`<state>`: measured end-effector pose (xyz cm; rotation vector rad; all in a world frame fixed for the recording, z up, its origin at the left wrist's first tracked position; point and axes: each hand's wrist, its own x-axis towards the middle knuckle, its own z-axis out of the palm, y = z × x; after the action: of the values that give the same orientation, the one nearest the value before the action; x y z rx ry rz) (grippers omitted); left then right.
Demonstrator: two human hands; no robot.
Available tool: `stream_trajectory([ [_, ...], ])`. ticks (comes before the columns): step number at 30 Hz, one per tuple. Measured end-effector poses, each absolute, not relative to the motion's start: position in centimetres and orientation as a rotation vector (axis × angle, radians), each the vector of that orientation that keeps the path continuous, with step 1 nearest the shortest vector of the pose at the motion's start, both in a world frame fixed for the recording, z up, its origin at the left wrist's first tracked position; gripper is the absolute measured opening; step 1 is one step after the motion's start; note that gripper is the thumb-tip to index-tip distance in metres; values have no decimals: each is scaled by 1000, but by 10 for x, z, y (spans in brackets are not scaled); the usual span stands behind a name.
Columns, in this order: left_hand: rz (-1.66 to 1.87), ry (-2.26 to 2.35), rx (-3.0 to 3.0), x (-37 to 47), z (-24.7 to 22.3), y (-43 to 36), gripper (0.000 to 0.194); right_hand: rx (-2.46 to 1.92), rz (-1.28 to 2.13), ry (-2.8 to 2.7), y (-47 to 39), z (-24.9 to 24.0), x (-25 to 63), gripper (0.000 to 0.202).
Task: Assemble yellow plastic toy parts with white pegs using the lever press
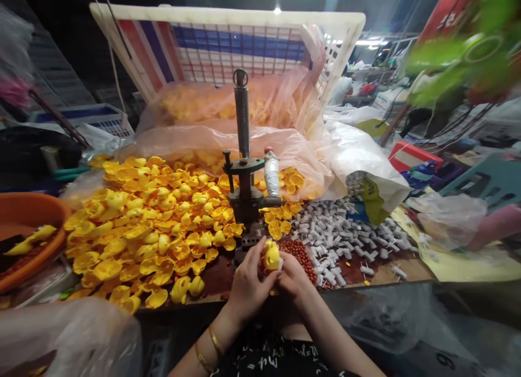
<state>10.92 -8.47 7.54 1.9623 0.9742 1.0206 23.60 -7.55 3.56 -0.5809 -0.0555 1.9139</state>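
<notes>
Between my two hands, in front of the press, is a small yellow plastic toy duck (271, 255). My left hand (249, 279) has its fingers closed on the duck's left side. On the other side my right hand (293, 278) pinches it, and a bit of something white shows by these fingertips, too small to name. Right behind the hands stands a hand-lever press (245, 192) with a spring on its post and a wrapped handle. Small reddish-brown beads (299, 257) lie just right of the duck. My fingers hide its lower part.
Yellow duck shell halves (134, 219) are heaped left of the press. White plastic blocks with metal pins (329, 241) spread to the right. Behind are pink plastic bags (285, 144) and a white crate (228, 16). An orange basin (36, 203) is at left, a green fan (459, 51) upper right.
</notes>
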Motion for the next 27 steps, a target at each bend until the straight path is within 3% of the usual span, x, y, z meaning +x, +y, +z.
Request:
stream_trajectory([
  [5, 950, 1075, 1416, 99, 75, -85, 70, -636, 1917, 127, -85, 56, 236, 18],
  [11, 1097, 916, 942, 85, 82, -84, 64, -715, 1904, 156, -84, 71, 247, 17],
  [16, 1123, 913, 847, 74, 79, -85, 71, -529, 1566, 258, -66, 84, 279, 42],
  [22, 1011, 925, 862, 81, 72, -92, 66, -408, 1351, 260, -62, 79, 301, 60],
  [25, 960, 938, 716, 91, 71, -91, 61, -384, 1322, 189, -59, 75, 307, 54],
  [27, 936, 918, 481, 96, 72, -86, 44, -354, 1340, 89, -61, 77, 311, 47],
])
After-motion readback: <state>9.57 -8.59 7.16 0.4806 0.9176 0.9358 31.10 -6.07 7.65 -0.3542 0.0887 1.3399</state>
